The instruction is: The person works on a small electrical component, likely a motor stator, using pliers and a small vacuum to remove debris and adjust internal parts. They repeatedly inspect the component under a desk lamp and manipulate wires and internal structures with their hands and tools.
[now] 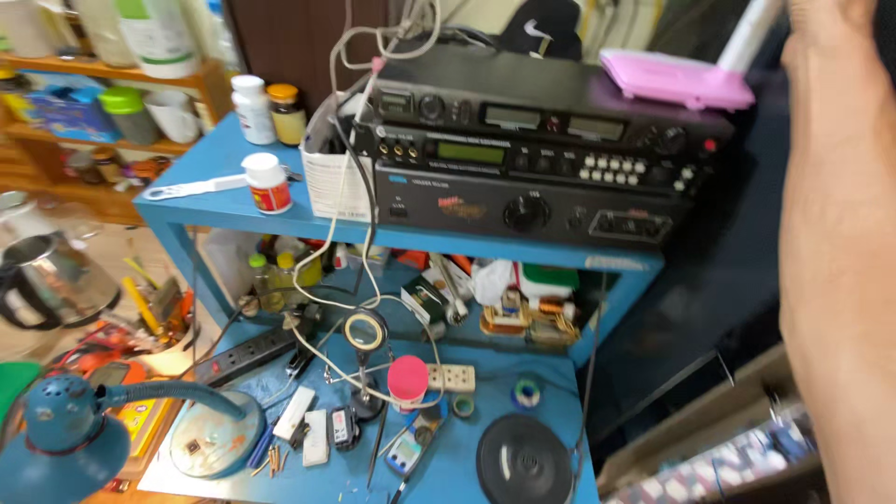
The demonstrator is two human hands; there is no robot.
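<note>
Along the right edge of the head view, a bare forearm is seen rising from the lower corner to the top border, where the right hand (826, 33) is cut off by the frame. Whether its fingers are open or closed cannot be told, since only the heel and wrist are shown. A white rod-like object (749, 35) is seen just beside the hand, slanting up and to the right; contact with it cannot be confirmed. The left hand is not shown.

Nearest to the hand, a flat pink case (677, 79) is seen lying on the top right corner of the stacked black audio units (532, 154). From the hand, the case lies down and to the left, close by, with its long axis running roughly left to right across the units' top.

Left of the audio units, on the same blue shelf (215, 201), a white bottle with a red label (267, 183) and two further bottles are shown, well apart from the hand. Below the audio units, a lower blue work surface (448, 467) is shown cluttered with a pink-capped container (408, 381), a round black disc (523, 462) and loose cables. A blue gooseneck lamp (65, 434) is seen far to the lower left of the units.
</note>
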